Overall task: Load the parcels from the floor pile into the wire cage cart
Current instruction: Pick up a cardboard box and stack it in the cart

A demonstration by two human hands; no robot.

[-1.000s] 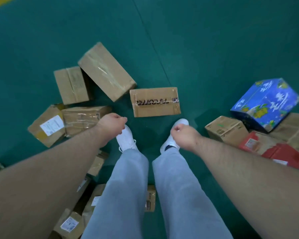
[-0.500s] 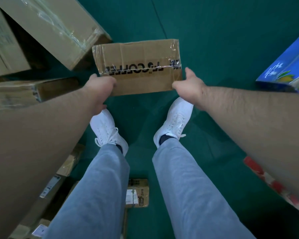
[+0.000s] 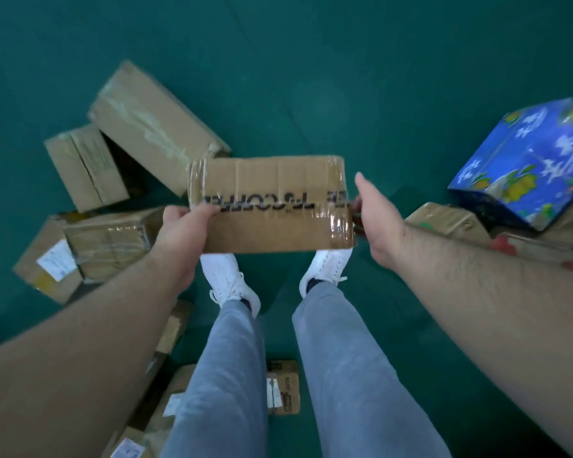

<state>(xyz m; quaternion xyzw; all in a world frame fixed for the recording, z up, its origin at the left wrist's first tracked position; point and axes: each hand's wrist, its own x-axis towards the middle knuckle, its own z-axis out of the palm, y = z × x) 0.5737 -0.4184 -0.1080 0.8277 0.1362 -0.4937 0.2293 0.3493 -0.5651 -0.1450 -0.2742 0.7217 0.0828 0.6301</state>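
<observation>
Near me: small labelled parcel on green floor, between trouser legs. Above white shoes I have taped coffee box lifted off floor, printed tape reading upside down. Left hand grips box's left end, thumb across top face. Right hand grips right end, fingers curled round edge, thumb raised. Farther left: brown parcels heaped together, long carton behind them. Farther right: blue printed box.
</observation>
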